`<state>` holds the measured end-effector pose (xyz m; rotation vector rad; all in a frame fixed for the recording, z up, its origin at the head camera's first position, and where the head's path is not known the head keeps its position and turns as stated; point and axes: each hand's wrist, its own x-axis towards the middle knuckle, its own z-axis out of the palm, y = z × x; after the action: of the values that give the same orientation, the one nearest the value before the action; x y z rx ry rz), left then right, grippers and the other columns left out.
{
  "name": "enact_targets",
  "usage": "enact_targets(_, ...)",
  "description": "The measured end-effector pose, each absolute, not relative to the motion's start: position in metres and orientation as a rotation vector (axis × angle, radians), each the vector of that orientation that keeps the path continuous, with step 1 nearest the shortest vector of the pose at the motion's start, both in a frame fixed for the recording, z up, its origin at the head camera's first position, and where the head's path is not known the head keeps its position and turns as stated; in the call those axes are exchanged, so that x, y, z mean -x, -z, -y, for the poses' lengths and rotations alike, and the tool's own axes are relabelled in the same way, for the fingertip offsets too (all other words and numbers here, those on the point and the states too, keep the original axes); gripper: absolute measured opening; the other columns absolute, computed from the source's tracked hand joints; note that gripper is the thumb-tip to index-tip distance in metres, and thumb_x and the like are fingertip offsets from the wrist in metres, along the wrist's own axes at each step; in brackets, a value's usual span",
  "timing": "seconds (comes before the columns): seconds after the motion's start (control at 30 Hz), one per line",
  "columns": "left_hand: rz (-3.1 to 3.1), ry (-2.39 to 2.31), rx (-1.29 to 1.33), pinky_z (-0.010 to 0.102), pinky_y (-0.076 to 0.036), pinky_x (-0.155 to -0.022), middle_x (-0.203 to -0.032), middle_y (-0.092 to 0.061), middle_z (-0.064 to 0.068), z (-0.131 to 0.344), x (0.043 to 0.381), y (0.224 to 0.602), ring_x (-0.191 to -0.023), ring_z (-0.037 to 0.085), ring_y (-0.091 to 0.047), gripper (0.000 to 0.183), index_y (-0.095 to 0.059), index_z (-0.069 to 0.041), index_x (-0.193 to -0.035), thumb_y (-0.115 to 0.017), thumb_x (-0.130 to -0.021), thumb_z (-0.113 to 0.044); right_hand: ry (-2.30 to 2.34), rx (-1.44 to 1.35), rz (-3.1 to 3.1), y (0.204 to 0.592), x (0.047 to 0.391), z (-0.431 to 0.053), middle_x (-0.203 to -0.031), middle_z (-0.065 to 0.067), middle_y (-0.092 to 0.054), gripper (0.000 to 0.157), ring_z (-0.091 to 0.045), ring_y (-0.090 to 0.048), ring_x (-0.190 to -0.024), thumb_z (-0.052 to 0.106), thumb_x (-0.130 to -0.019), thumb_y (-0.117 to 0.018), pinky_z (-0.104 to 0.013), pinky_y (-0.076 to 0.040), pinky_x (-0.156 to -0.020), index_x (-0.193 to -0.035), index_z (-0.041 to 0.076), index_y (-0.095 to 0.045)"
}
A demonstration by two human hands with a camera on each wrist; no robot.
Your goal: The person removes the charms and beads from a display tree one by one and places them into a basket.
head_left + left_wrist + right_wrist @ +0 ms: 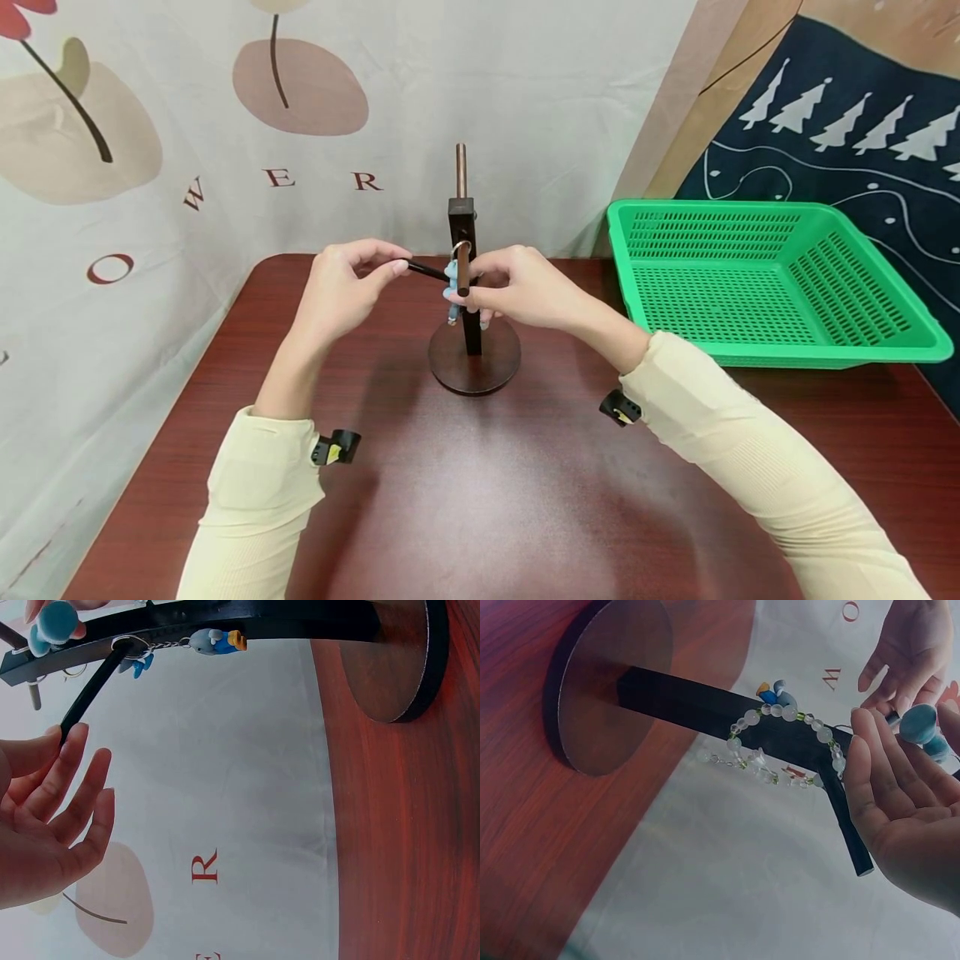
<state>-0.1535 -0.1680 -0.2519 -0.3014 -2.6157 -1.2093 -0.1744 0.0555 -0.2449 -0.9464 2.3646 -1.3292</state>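
Pale sleeves (251, 504) angle toward a stand (472, 337); the left hand (341, 287) pinches its black peg (427, 269), the right hand (528, 287) pinches a blue charm (917, 723)

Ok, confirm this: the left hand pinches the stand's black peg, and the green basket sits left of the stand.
The side is wrong: the head view shows the green basket right of the stand. The left hand does pinch the black peg.
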Motion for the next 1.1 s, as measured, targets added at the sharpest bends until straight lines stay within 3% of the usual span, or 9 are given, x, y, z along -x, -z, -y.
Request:
enact_targets(0.23,2.618,1.205,0.304,0.023,-0.038,-0.064,-0.084,-0.069,0.007,0.168,0.153,0.252,-0.071,0.005,-0.059,0.014,-0.07,-0.006,-0.097,-0.062,-0.087,-0.013,1.326,0.936,-2.374,0.245,0.175,-0.063,-0.069,-0.01,-0.065,0.009,-0.016,-0.06,-0.062,0.018,-0.084,-0.066,-0.03,-0.047,-0.062,-0.088,0.01,-0.066)
enact_targets(0.43,2.62,1.217,0.317,0.023,-0.039,-0.065,-0.084,-0.069,0.008,0.168,0.153,0.251,-0.072,0.006,-0.059,0.014,-0.07,-0.006,-0.096,-0.062,-0.088,-0.014,1.38,0.93,-2.353,0.245,0.174,-0.071,-0.078,-0.013,-0.066,0.012,-0.017,-0.061,-0.065,0.013,-0.083,-0.066,-0.032,-0.049,-0.064,-0.093,0.005,-0.065)
enact_targets(0.63,2.621,1.223,0.307,0.023,-0.039,-0.064,-0.084,-0.069,0.007,0.167,0.152,0.25,-0.072,0.005,-0.059,0.014,-0.07,-0.007,-0.096,-0.062,-0.088,-0.015,1.403,0.902,-2.348,0.243,0.173,-0.078,-0.077,-0.006,-0.065,0.014,-0.019,-0.062,-0.067,0.012,-0.082,-0.067,-0.032,-0.049,-0.068,-0.094,0.004,-0.064)
enact_targets(1.1,2.613,1.221,0.34,0.021,-0.038,-0.064,-0.084,-0.069,0.01,0.167,0.151,0.249,-0.07,0.003,-0.058,0.014,-0.07,-0.006,-0.096,-0.062,-0.087,-0.014,1.373,0.953,-2.349,0.238,0.167,-0.089,-0.077,-0.004,-0.064,0.018,-0.018,-0.06,-0.073,0.015,-0.082,-0.068,-0.03,-0.046,-0.073,-0.097,0.006,-0.064)
